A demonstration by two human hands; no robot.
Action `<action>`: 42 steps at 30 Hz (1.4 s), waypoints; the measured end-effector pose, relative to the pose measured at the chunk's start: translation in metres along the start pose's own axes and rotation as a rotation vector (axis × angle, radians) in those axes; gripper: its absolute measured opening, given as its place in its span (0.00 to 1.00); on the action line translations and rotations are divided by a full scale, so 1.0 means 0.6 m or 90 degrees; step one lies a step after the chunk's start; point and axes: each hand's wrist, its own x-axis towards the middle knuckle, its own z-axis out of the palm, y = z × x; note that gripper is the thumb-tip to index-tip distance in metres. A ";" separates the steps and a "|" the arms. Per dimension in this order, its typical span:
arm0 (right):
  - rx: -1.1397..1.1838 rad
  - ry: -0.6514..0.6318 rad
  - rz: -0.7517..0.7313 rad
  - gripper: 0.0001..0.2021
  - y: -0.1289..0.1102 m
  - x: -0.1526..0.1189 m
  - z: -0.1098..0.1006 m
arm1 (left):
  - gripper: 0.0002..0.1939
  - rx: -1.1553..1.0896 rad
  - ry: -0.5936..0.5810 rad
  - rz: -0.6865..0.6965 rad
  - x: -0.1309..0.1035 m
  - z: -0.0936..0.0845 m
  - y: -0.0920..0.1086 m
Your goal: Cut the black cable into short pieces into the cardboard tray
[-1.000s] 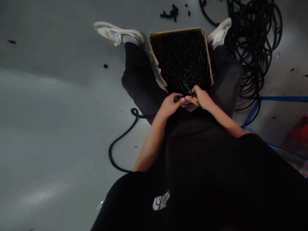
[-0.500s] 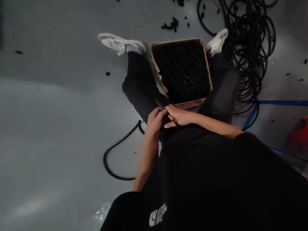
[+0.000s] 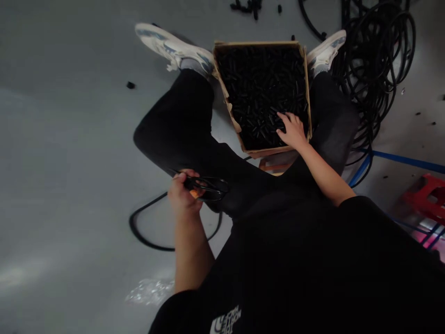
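Note:
My left hand (image 3: 184, 192) is closed around a pair of scissors (image 3: 217, 185) above my left thigh. The black handle loops point right, and a bit of orange shows near the palm. Whether a black hose (image 3: 134, 227) is also in that hand, I cannot tell; it loops on the floor behind the forearm. My right hand (image 3: 294, 131) reaches over the near right corner of a cardboard box (image 3: 257, 45), fingers spread. Short black tube pieces (image 3: 260, 88) fill the box, and the fingertips are at or just above them.
The box sits between my legs, with a shoe (image 3: 174, 46) on its left and another shoe (image 3: 327, 51) on its right. Coiled black hose (image 3: 375, 60) lies at the right. Loose black pieces (image 3: 248, 7), clear plastic (image 3: 149, 291) and a red stool-like object (image 3: 427, 197) are on the floor.
My hands were together at the scissors and have moved apart. The scissors passed from my right hand into my left, which went left. My right hand moved forward over the box and opened.

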 end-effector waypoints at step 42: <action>-0.145 -0.146 -0.322 0.40 -0.031 0.066 0.157 | 0.09 -0.032 -0.035 0.006 0.011 -0.001 -0.002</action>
